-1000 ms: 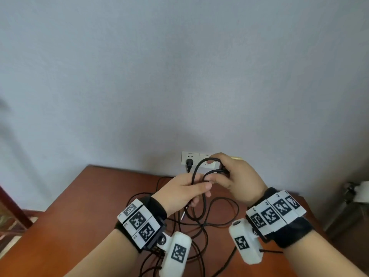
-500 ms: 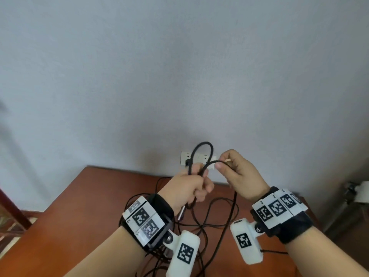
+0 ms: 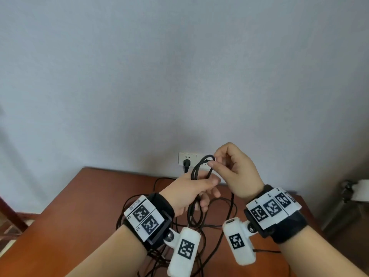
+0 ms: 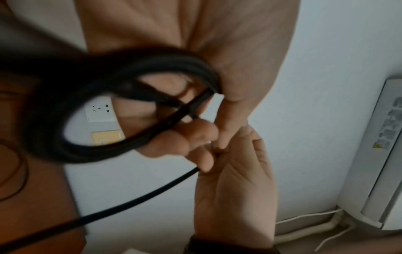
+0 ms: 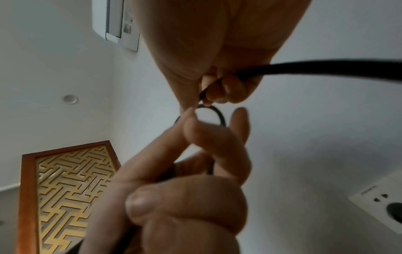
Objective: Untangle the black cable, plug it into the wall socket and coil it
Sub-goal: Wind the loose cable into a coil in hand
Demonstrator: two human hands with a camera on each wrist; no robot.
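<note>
My plug (image 3: pixel 186 164) sits in the wall socket (image 3: pixel 187 158); left hand (image 3: pixel 191 193) grips small loops of black cable (image 3: pixel 199 170), right hand (image 3: pixel 234 172) pinches the next turn — most slack lies uncoiled on the table (image 3: pixel 79 196).

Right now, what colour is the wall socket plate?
White. The wall socket shows best in the head view, with a black plug seated in it.

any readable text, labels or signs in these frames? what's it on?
No words or numbers can be read.
Air conditioner: grey label blocks, blurred; one yellow warning triangle sign.
Socket: a small printed line at the top, too small to read.
Wall unit: sticker, too small to read.
Wrist markers: black-and-white coded squares, with tiny unreadable marks beside them.
</note>
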